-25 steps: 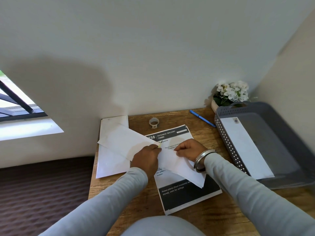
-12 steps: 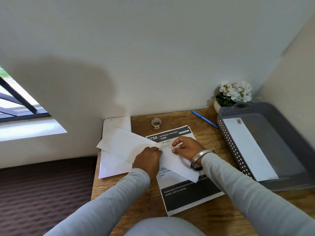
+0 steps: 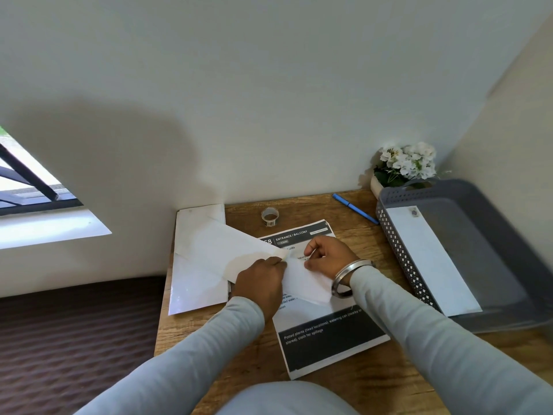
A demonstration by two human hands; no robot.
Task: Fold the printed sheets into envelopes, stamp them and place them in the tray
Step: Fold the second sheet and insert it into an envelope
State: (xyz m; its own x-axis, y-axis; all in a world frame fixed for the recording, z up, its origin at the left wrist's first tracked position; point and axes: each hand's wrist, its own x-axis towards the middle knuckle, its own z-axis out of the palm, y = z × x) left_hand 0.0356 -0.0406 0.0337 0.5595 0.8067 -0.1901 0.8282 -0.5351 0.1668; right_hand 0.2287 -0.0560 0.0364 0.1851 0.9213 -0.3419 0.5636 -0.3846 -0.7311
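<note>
— over the printed sheet (image 3: 329, 339), mid-desk, the envelope (image 3: 221, 250) sits between both hands. the left hand (image 3: 261, 283) has its fingers curled, pinching the upper edge about halfway along.
— and the right hand (image 3: 330, 256)?
— curled too, thumb down on the envelope's near-right part, steel bangle (image 3: 347, 277) at the wrist. whether anything small sits under those fingertips, can't tell.
— which way does it run?
— long axis on a diagonal: far-left end out over the white stack (image 3: 194, 289), near-right end by the right wrist.
— and around it?
— wooden desk (image 3: 344, 393), tucked into a corner of pale walls. tape roll (image 3: 270, 216), blue pen (image 3: 354, 208) and potted white flowers (image 3: 404, 166) along the back. grey tray (image 3: 401, 256) on the right, a stamped envelope (image 3: 428, 259) lying in it. window (image 3: 30, 199) off left, dark ribbed floor (image 3: 74, 339) below.
</note>
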